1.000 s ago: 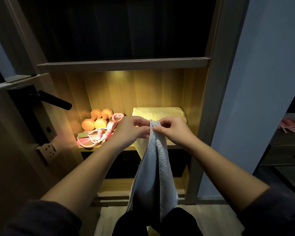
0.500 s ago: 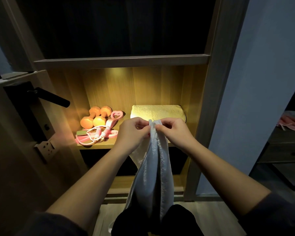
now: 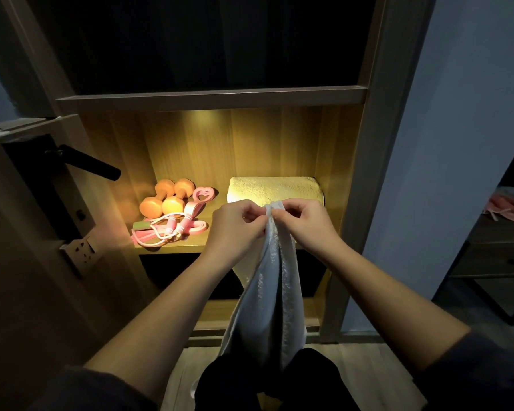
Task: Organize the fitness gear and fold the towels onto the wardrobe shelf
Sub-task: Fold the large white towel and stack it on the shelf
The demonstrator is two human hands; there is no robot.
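Note:
A white towel [image 3: 269, 304] hangs folded lengthwise in front of the lit wardrobe shelf [image 3: 172, 249]. My left hand [image 3: 235, 225] and my right hand [image 3: 303, 222] pinch its top corners together, side by side. Behind my hands a folded yellow towel [image 3: 275, 188] lies on the right of the shelf. On the shelf's left sit two orange dumbbells [image 3: 165, 198], a pink jump rope [image 3: 166, 231] and a pink heart-shaped handle [image 3: 204, 195].
An open door with a black lever handle [image 3: 89, 163] and a wall socket [image 3: 80, 250] stands at the left. A blue wall [image 3: 457, 143] rises on the right, with a dark side table [image 3: 499, 247] beyond it. The compartment above the shelf is dark.
Both hands stay pinched on the towel's top corners. The view has tipped slightly, so the shelf and hands sit a little lower left in frame.

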